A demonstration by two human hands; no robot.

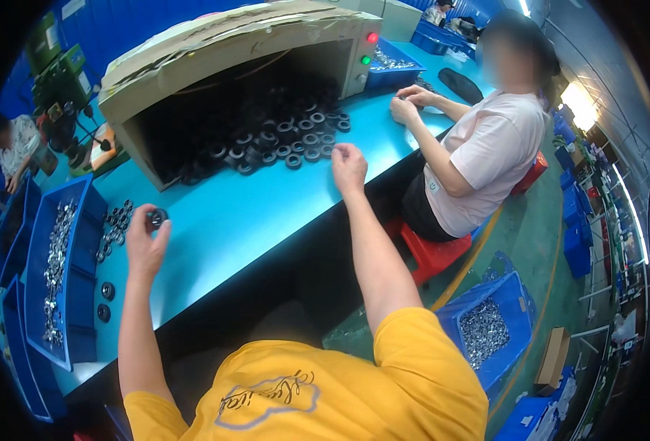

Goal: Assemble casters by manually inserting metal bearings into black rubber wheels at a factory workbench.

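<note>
My left hand (145, 242) is closed on a black ring (157, 218) with a round centre, held between thumb and fingers above the blue-green table. My right hand (349, 170) is at the front edge of a heap of black rings with pale metallic rims (295, 143). Its fingers are curled together beside the outermost rings, and whatever they grip is hidden. The heap spreads out from the dark opening of a boxy beige housing (130, 121). By my left hand, small dark and silver parts (119, 224) lie loose, with two black rings (107, 291) nearer me.
A blue bin (82, 294) of shiny metal parts stands at the left. To my right, a co-worker (479, 140) sits on a red stool (431, 253), both hands over the table. Another blue bin (512, 294) of small metal parts stands on the right.
</note>
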